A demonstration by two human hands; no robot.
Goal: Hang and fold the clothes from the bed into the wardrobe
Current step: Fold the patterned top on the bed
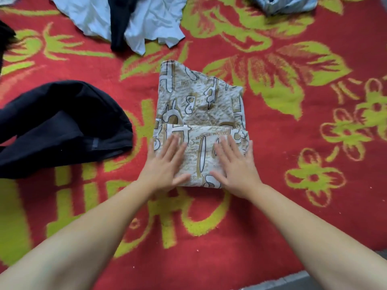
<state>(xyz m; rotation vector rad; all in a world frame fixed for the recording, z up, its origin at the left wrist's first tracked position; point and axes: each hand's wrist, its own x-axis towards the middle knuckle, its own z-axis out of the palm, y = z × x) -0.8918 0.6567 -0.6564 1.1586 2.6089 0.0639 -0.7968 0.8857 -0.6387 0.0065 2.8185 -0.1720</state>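
- A printed beige-and-white garment (201,114) is laid at the centre of the bed, on the red blanket with green flowers (293,185); it is already narrowed to a strip, and its near end is folded up over itself.
- The folded near part is pressed flat by both hands: left hand (165,164) on the left half, right hand (234,166) on the right half, fingers straight and spread, palms down; nothing is gripped by either.
- The fold is judged part-done: the far half of the garment is seen uncovered, so at least one more fold is probably needed before it can be carried off.
- A dark navy garment (62,126) is seen crumpled to the left, near but apart from the printed one; not folded.
- A pale blue garment (146,19) is spread loose at the top, with a dark piece (119,28) lying across it; neither is folded.
- Another light blue bundle (287,3) is cut by the top edge at right; its state cannot be told.
- A dark item (6,36) is glimpsed at the far left edge; too little is shown to name it.
- No wardrobe and no hanger are in view, so nothing can be confirmed as put away.
- Progress is judged early: one item mid-fold, several left loose on the bed, all hanging and storing yet to be done.
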